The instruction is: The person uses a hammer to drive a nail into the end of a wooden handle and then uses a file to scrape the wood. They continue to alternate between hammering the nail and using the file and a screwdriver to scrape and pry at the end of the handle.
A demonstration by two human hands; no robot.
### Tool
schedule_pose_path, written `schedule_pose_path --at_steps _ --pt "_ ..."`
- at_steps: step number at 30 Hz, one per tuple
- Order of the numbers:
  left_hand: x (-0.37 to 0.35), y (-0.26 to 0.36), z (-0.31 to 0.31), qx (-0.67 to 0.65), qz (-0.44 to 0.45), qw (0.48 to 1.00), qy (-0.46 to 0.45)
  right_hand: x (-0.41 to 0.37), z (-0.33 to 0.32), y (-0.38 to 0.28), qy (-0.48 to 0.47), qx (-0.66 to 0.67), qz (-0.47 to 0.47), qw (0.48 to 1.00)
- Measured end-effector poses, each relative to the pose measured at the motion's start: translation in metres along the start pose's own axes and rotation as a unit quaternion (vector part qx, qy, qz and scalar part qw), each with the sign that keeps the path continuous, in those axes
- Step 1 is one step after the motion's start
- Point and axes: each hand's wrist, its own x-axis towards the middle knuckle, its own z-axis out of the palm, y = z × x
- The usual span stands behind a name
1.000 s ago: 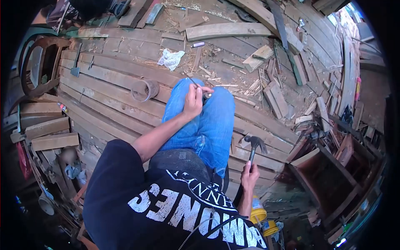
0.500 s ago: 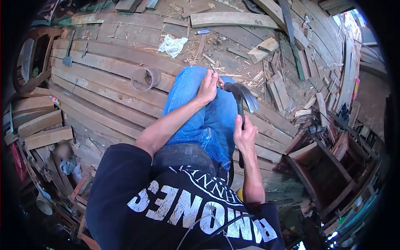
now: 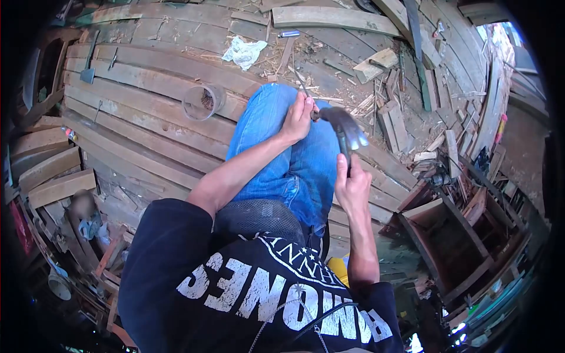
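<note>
A claw hammer (image 3: 344, 125) is gripped by its dark handle in my right hand (image 3: 354, 185), thumb laid along the handle. Its head is above my jeans-covered knee (image 3: 268, 112), claw toward the right and blurred. My left hand (image 3: 298, 122) is closed in a pinch around a thin dark metal rod-like tool (image 3: 301, 81), whose slender end points away from me. The hammer's striking face is right at the near end of this tool, beside my left fingers. The exact kind of tool I cannot tell, since my fingers cover part of it.
Long planks (image 3: 135, 112) lie side by side at left, with a clear plastic tub (image 3: 202, 103) on them. A white cloth (image 3: 244, 53) and wood scraps (image 3: 385, 126) are scattered ahead. A wooden frame (image 3: 447, 247) stands at right. A flat-bladed tool (image 3: 87, 75) lies far left.
My right hand and the hammer have shifted slightly right, and the hammer head is now blurred. My left hand keeps its grip on the thin tool. The whole view has shifted a little.
</note>
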Motion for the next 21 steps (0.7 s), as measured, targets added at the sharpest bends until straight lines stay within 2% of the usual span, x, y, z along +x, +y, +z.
schedule_pose_path --at_steps 3,6,7,8,10,11,12,14,18,21 --pt "-0.002 -0.01 -0.003 -0.05 -0.017 0.998 -0.029 -0.003 -0.006 -0.007 0.058 0.1 -0.026 0.993" --pt "-0.001 -0.003 -0.004 -0.055 -0.01 0.998 -0.032 -0.003 0.003 -0.001 0.07 0.099 -0.057 0.991" --pt "-0.002 0.003 -0.005 -0.001 0.001 1.0 -0.019 -0.001 0.008 -0.002 0.051 0.027 -0.035 0.998" --pt "-0.001 0.008 -0.004 0.053 0.014 0.998 -0.006 0.0 0.006 -0.001 0.056 0.025 -0.036 0.997" --pt "0.004 0.0 -0.001 0.042 0.043 0.998 -0.002 0.001 0.001 -0.004 -0.002 -0.008 -0.004 1.0" --pt "0.002 -0.006 -0.001 0.035 0.064 0.997 0.004 0.001 0.0 -0.003 0.012 0.015 -0.021 1.0" --pt "-0.001 -0.004 -0.002 0.035 0.058 0.998 0.005 -0.001 -0.002 -0.004 0.007 0.014 -0.017 1.0" --pt "-0.001 -0.001 -0.004 -0.047 -0.03 0.997 -0.048 -0.002 -0.008 -0.011 0.053 0.066 -0.021 0.996" --pt "0.0 -0.003 -0.004 -0.058 -0.012 0.997 -0.041 0.0 -0.019 -0.024 0.105 0.076 -0.066 0.989" --pt "0.001 0.002 -0.005 -0.061 -0.021 0.997 -0.044 0.003 -0.021 -0.022 0.086 0.066 -0.064 0.992"
